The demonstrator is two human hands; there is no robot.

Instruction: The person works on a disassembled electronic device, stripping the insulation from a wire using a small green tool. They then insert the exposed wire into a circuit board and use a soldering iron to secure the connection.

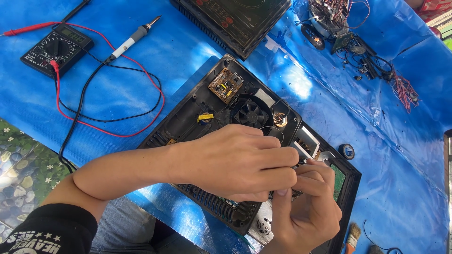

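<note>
A blue plastic sheet (pixel 141 89) covers the table in bright daylight; pebble-patterned floor (pixel 19 164) lies below.

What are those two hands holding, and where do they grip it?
It cannot be told: both hands, left and right, pinch together over the opened cooker, hiding whatever small part lies between the fingertips.

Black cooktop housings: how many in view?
2. The opened housing under both hands mid-table, fan and boards exposed; a closed cooktop at the top edge, partly cropped. No others visible.

Bright daylight; glare on blue sheet (pixel 292 80)
</note>
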